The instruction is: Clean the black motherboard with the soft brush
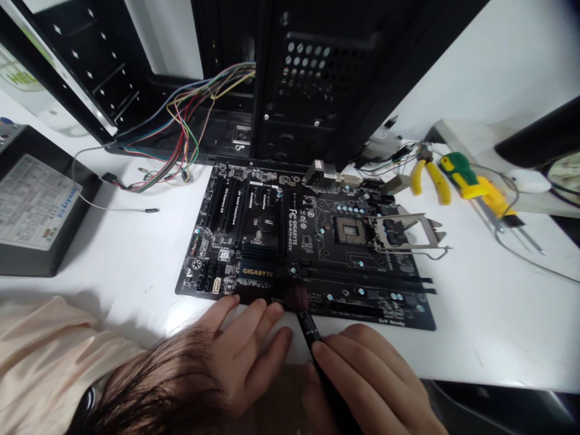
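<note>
A black motherboard point(317, 229) lies flat on the white table, its CPU socket point(350, 231) showing with the metal socket frame point(417, 232) raised. My left hand point(247, 344) has its fingers spread at the board's near edge, the tips touching it; strands of hair cover part of that wrist. My right hand point(371, 374) is wrapped round the black handle of a brush point(310, 329). The dark bristles are over the board's near edge, close to the heatsink point(258, 266) marked GIGABYTE. Bristle contact with the board is hard to make out.
Behind the board stands an open black computer case point(299, 133) with loose coloured wires point(185, 115) hanging out. On the left sits a power supply point(36, 205). Yellow-handled pliers point(430, 178) and a green-and-yellow screwdriver point(460, 172) lie at the right, beside cables.
</note>
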Motion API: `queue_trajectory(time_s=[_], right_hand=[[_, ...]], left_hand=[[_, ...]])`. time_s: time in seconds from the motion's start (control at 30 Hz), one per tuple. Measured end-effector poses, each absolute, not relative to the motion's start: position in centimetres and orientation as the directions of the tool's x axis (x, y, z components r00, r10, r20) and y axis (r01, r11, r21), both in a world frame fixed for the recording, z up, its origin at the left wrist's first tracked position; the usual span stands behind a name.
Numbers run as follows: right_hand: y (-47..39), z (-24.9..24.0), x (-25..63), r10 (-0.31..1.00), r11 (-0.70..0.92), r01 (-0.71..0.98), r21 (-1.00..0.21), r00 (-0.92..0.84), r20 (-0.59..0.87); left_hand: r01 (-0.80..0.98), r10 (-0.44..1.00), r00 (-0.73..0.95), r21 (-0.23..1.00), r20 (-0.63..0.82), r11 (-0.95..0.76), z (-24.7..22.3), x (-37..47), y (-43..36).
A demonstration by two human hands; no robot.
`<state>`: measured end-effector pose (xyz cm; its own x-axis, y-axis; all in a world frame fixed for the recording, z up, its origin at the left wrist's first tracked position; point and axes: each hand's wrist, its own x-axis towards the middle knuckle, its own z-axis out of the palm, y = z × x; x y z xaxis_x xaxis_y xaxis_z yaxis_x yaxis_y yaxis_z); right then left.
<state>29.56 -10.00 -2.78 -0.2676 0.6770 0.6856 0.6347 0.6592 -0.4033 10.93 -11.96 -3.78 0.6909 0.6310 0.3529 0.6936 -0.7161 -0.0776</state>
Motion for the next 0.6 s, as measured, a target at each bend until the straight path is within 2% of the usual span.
queue_trajectory(time_s=[0.17,0.4,0.6], right_hand=[[-10.5,-2.5,30.2,0.674,0.662,0.653,-0.367,-0.306,0.672],[-10.0,-3.6,30.3,0.568,0.72,0.615,-0.322,-0.254,0.783],[-10.6,-4.2,30.3,0.55,0.692,0.659,-0.295,-0.216,0.807]], left_hand=[[0.705,0.637,0.671,-0.061,0.38,-0.707,-3.9,11.1,-11.9],[0.728,0.644,0.624,-0.031,0.442,-0.685,-4.2,11.4,-11.9],[0.714,0.641,0.671,-0.092,0.372,-0.694,-3.9,11.1,-12.0]])
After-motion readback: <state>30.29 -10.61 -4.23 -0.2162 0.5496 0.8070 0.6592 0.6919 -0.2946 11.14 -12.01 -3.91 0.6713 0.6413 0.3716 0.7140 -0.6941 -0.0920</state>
